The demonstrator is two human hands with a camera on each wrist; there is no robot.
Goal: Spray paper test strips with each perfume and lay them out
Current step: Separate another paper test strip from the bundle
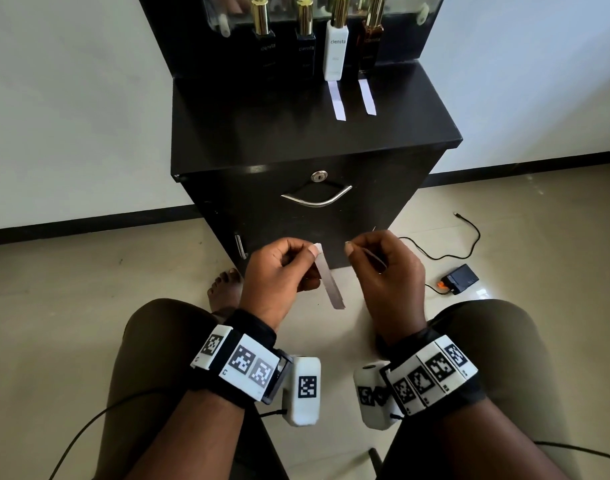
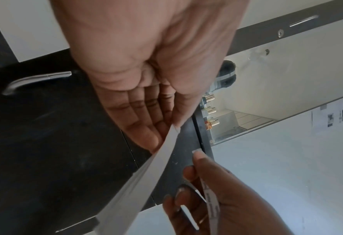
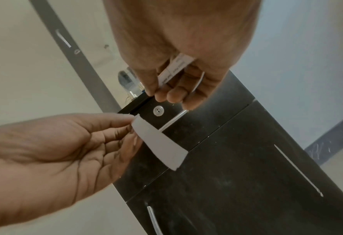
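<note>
My left hand pinches the top end of a white paper strip, which hangs down between my hands in front of the cabinet. In the right wrist view the same strip hangs from the left thumb and forefinger. My right hand holds more paper strips curled in its fingers. Far back on the cabinet top stand two black perfume bottles, a white bottle and a brown bottle, all gold-capped. One laid strip lies before the white bottle, another before the brown one.
The black cabinet has a locked drawer with a metal handle. A mirror stands behind the bottles. On the floor to the right lie a black cable and a small black device. My knees frame the lower view.
</note>
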